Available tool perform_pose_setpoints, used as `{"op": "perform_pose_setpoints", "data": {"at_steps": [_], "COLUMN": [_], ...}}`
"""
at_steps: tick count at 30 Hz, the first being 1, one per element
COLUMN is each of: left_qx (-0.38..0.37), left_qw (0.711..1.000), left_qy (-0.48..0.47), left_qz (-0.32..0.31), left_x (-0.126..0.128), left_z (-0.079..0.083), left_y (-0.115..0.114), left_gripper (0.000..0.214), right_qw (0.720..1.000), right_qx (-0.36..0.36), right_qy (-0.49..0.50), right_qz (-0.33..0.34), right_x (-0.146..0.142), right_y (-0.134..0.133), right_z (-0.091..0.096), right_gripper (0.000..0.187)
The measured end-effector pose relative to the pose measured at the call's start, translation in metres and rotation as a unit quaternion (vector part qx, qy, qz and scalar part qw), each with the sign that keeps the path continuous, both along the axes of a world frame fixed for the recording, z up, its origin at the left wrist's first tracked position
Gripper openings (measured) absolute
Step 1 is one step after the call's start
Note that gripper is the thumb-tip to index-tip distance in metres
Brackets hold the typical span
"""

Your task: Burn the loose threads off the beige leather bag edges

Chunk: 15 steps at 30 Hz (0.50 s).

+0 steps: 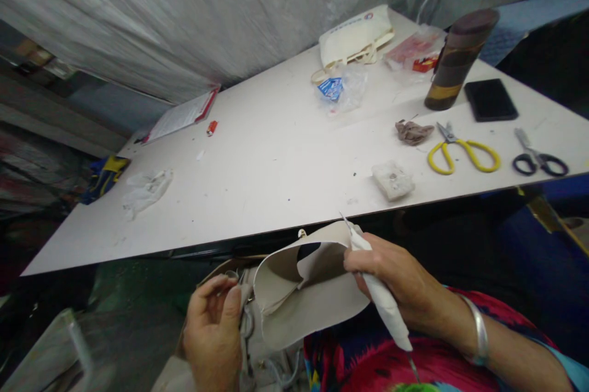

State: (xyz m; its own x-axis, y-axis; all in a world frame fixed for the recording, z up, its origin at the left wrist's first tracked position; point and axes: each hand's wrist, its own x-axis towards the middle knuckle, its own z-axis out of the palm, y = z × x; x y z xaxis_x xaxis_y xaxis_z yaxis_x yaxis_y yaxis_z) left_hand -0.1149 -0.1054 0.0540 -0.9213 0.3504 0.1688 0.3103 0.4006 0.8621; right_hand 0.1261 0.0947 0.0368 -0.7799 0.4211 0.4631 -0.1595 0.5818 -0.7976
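In my head view, the right hand (398, 281) is curled around a white-wrapped tool (385, 306) with a thin metal tip. Its fingers hide part of the tool, and I can't tell if the tip touches the pale bent piece (313, 315). That piece is near, in front of the table (276, 165), and its right end goes behind the hand. On the left, the left hand (214, 334) has its thumb and fingers curled close; I can't tell what it holds. The grey loopy things (248, 323) just beside it look too blurry to make out.
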Motion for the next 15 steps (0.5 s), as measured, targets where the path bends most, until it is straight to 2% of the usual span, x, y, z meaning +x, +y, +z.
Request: {"op": "perform_pose_setpoints", "data": {"at_steps": [1, 3, 6, 8, 9, 12, 15], "left_qx": [0.016, 0.031, -0.020, -0.066, -0.075, -0.110, -0.131], "left_qw": [0.999, 0.985, 0.923, 0.876, 0.853, 0.778, 0.727], "left_qy": [0.014, -0.004, -0.028, -0.033, -0.054, -0.139, -0.192], "left_qz": [-0.039, -0.172, -0.384, -0.477, -0.514, -0.602, -0.647], "left_x": [-0.003, -0.007, -0.004, 0.003, 0.007, 0.016, 0.014], "left_z": [0.009, 0.027, 0.051, 0.064, 0.069, 0.071, 0.057], "left_y": [0.004, 0.019, 0.059, 0.092, 0.107, 0.148, 0.175], "left_gripper": [0.029, 0.027, 0.045, 0.064, 0.067, 0.048, 0.036], "right_qw": [1.000, 0.999, 0.996, 0.995, 0.994, 0.992, 0.986], "right_qx": [-0.007, -0.016, -0.022, -0.025, -0.025, -0.035, -0.073], "right_qy": [0.010, 0.039, 0.079, 0.095, 0.102, 0.117, 0.111], "right_qz": [0.014, 0.032, 0.032, 0.020, 0.007, -0.044, -0.097], "right_x": [-0.004, -0.013, -0.023, -0.025, -0.026, -0.026, -0.026], "right_y": [0.000, 0.000, 0.000, -0.001, 0.000, 0.002, 0.005], "right_z": [0.003, 0.008, 0.012, 0.009, 0.006, -0.005, -0.015], "right_gripper": [0.027, 0.026, 0.026, 0.031, 0.034, 0.041, 0.042]}}
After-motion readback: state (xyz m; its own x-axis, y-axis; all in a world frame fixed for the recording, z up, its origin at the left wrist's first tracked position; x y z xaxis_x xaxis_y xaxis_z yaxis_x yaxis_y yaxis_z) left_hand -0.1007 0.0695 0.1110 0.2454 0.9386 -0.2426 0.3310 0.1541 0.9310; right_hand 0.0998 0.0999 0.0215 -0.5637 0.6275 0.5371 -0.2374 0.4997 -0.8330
